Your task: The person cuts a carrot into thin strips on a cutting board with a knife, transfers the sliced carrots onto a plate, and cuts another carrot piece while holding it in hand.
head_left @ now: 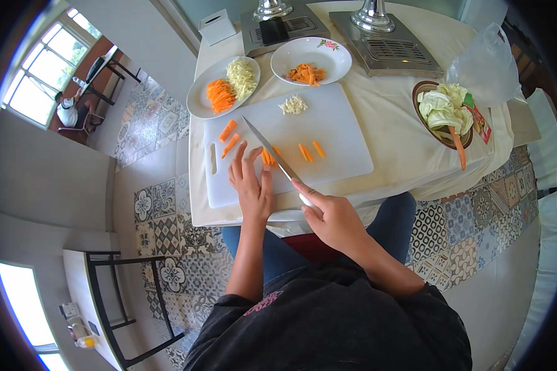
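While your right hand wraps its fingers around the white handle of the knife, your left hand reaches over the white cutting board with its fingers partly spread and the thumb close to the carrot strips; whether they pinch those strips, you cannot tell from above. The strips lie near the middle of the board, under the slanting blade, and it is unclear whether the edge touches them. You seem to be partway through slicing carrot: cut sticks lie to the right of the knife, while two thicker carrot pieces sit uncut near the board's left side. The next move likely calls for curling your left fingertips back from the edge, steadying the strips and lining up the blade for a thin, even cut. Beyond the board, on the tabletop, the left plate holds shredded carrot and a pale shredded vegetable.
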{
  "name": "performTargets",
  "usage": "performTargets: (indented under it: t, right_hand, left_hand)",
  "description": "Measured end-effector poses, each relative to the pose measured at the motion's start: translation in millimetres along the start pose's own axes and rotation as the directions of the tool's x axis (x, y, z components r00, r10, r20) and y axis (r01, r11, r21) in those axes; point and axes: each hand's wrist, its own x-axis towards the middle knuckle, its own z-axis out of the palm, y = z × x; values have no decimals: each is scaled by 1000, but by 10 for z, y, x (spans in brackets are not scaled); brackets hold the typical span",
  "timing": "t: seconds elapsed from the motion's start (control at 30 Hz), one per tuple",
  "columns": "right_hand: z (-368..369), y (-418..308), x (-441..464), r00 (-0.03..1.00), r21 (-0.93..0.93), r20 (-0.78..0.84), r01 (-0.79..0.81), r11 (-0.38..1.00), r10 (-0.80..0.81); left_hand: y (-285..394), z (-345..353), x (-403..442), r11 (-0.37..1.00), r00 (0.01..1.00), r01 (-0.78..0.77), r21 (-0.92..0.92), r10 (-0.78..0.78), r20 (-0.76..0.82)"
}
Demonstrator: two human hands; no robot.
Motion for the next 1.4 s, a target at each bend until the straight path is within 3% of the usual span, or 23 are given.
performTargets:
  t: [0.17,0.43,0.53,0.67,0.77,0.8,0.9,0.93,1.03,1.07,1.17,1.27,1.4]
  right_hand:
    - [-5,-49,2,1000,-87,12,-27,996,28]
    - [45,24,-3,1000,-128,4,8,992,-7]
    - [34,37,2,1000,-96,28,12,995,-9]
    - [-59,-10,-36,998,45,67,16,999,-19]
    - [-138,-4,-126,999,147,12,33,989,-36]
    - [-170,2,-164,999,180,-17,41,983,-39]
    - [-448,-122,-254,986,178,61,-161,971,152]
    - [-448,-50,-295,990,195,12,-137,971,137]
    - [-581,-100,-373,964,164,22,-267,950,267]
    - [-621,-148,-387,951,181,39,-310,933,308]
    - [-667,-214,-418,929,220,62,-370,903,365]
    - [-657,-213,-432,931,221,77,-364,905,356]
    - [-716,-316,-372,886,194,173,-459,867,431]
  left_hand:
    - [81,6,5,982,996,-62,179,49,77]
    - [53,46,5,966,988,-44,256,4,157]
    - [117,38,20,981,993,-19,191,-3,118]
    - [-61,-13,37,987,997,15,-163,-27,-71]
    - [-185,-124,157,941,982,129,-314,-165,-91]
    - [-81,-156,306,965,986,18,-261,-60,-155]
    - [16,-243,744,989,988,-35,-144,56,142]
    - [61,-180,906,975,965,-158,-156,186,186]
    - [108,9,1219,941,737,-271,-203,338,586]
    - [164,48,1245,958,696,-237,-160,283,660]
    - [122,210,1256,936,615,-248,-249,351,707]
    - [-40,290,1185,891,598,-345,-296,451,662]
    - [-110,253,1168,891,587,-307,-335,454,670]
